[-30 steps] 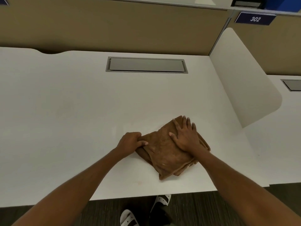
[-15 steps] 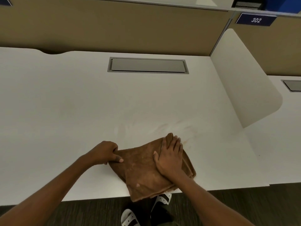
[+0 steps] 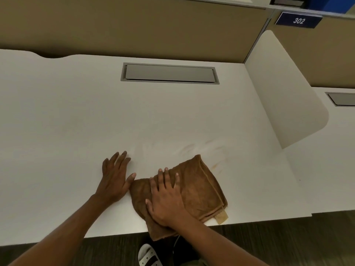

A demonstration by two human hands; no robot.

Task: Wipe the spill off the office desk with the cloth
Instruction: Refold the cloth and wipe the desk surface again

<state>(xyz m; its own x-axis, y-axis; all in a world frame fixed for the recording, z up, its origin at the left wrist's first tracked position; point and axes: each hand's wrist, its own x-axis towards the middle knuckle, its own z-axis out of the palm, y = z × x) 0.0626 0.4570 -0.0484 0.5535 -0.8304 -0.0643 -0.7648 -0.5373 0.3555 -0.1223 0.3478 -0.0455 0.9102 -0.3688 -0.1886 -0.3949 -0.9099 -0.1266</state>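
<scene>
**Q:** In the head view, what has just changed?

**A:** Half a second ago the left hand point(image 3: 115, 179) pinched the left edge of the brown folded cloth point(image 3: 201, 187). Now it has let go. It lies flat on the white surface point(image 3: 76, 121) with its fingers point(image 3: 123, 160) straight and spread, holding nothing, and its thumb is at the cloth's left edge. The right hand point(image 3: 167, 200) presses down on the cloth's left half with flat fingers, not curled round it.

**Q:** Where is the cloth?

**A:** It is at the near edge of the surface, right of centre. Its near corner hangs over the edge, above the dark floor point(image 3: 288, 237). It has been drawn nearer over the last second.

**Q:** What does that mean for the task?

**A:** Pale streaks point(image 3: 194, 148) and a small orange mark point(image 3: 215, 165) show just beyond the cloth, on its far and right sides. The spill looks smeared rather than cleared, so another pass outward is probably needed.

**Q:** What else is around?

**A:** There is a grey cable-tray lid point(image 3: 170, 73) set into the far surface and a tan partition point(image 3: 134, 25) behind it. A white divider panel point(image 3: 284, 93) stands on the right, below a blue plate reading 302 point(image 3: 298, 20). A white sandal point(image 3: 147, 255) shows below the edge. Nothing stands between the cloth and the streaks.
</scene>
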